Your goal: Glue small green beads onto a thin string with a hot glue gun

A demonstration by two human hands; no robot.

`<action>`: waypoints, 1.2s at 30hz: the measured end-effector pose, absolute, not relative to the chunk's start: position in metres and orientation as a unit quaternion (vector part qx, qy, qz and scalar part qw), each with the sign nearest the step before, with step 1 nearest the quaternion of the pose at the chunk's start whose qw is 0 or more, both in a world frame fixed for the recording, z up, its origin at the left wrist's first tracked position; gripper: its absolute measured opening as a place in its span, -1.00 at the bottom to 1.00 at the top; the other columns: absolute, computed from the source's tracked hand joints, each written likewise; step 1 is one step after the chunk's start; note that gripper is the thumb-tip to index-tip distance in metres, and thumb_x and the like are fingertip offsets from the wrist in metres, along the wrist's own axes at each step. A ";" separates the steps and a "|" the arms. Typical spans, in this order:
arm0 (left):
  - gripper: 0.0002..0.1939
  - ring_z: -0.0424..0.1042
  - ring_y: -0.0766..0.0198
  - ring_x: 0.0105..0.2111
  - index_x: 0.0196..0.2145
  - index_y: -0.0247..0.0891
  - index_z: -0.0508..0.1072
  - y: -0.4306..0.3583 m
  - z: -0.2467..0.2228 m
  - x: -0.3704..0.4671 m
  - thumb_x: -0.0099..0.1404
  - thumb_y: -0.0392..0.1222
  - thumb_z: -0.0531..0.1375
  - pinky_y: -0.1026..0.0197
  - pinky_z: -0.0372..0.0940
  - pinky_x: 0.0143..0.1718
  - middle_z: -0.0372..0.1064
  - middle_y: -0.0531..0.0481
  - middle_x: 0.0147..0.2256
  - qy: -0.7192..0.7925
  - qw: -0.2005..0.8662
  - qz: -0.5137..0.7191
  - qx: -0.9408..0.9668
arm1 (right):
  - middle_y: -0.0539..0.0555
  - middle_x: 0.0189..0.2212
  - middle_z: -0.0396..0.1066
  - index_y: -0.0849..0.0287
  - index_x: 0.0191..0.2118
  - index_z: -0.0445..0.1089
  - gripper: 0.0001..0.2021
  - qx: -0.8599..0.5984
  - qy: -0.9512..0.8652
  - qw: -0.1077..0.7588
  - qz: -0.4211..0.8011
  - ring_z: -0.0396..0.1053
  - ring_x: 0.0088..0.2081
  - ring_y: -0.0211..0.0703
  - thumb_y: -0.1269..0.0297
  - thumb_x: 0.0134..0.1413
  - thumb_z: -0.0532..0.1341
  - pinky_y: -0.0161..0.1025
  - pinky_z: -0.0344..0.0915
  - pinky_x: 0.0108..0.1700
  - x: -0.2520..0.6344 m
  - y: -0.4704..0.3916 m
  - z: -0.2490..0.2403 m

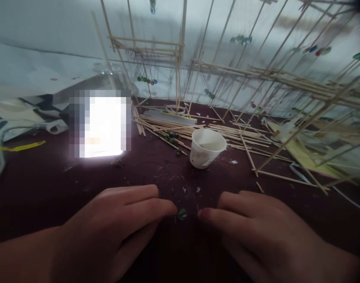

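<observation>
I see the green marble (182, 214) just beside my left hand's (117, 216) fingertips, between it and my right hand (256, 224). The left is pinched narrow, on what I can't tell; the right pinches a thin thread (194, 199). Beyond both, a paper cup (206, 151) stands on the tabletop (143, 167).

The table (47, 177) is seen from the person's head, forward and down; the left hand (117, 214) and right hand (253, 226) are shown close, stick frames (177, 80) farther back.
</observation>
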State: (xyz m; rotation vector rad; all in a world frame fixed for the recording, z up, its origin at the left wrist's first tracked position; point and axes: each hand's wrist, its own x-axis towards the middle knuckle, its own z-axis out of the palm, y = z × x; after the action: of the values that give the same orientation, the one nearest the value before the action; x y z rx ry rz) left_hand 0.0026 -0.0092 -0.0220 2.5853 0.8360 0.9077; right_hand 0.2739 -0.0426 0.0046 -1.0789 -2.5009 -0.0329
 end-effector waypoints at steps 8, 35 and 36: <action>-0.69 0.55 0.30 -0.46 -0.04 0.09 0.58 -0.009 -0.025 0.004 0.50 -0.28 0.11 0.30 0.40 -0.41 0.59 0.15 -0.32 0.305 0.128 0.315 0.890 | 0.04 -0.46 0.59 0.13 -0.31 0.60 -0.61 -0.379 -0.899 0.218 -0.010 0.48 -0.53 -0.12 0.63 0.09 0.05 -0.16 0.42 -0.46 0.277 -0.047 0.006; -0.67 0.59 0.37 -0.39 -0.02 0.03 0.56 -0.006 -0.029 0.001 0.48 -0.35 0.11 0.36 0.40 -0.34 0.59 0.17 -0.29 0.280 0.157 0.294 0.900 | 0.09 -0.35 0.65 0.18 -0.06 0.68 -0.57 -0.361 -0.912 0.195 -0.010 0.54 -0.46 -0.11 0.54 0.31 0.05 -0.17 0.50 -0.37 0.278 -0.043 -0.004; -0.66 0.59 0.37 -0.38 -0.01 0.03 0.57 -0.006 -0.029 0.000 0.47 -0.36 0.11 0.36 0.40 -0.33 0.59 0.17 -0.28 0.280 0.160 0.292 0.900 | 0.09 -0.35 0.65 0.18 -0.06 0.68 -0.58 -0.352 -0.915 0.198 -0.011 0.53 -0.47 -0.11 0.52 0.34 0.04 -0.17 0.49 -0.38 0.278 -0.044 -0.004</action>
State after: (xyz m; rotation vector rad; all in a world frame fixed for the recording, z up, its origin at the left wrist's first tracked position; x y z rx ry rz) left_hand 0.0002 -0.0059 -0.0295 2.5724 0.7994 0.8351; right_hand 0.2778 -0.0437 -0.0036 -0.9848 -2.5597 -0.0301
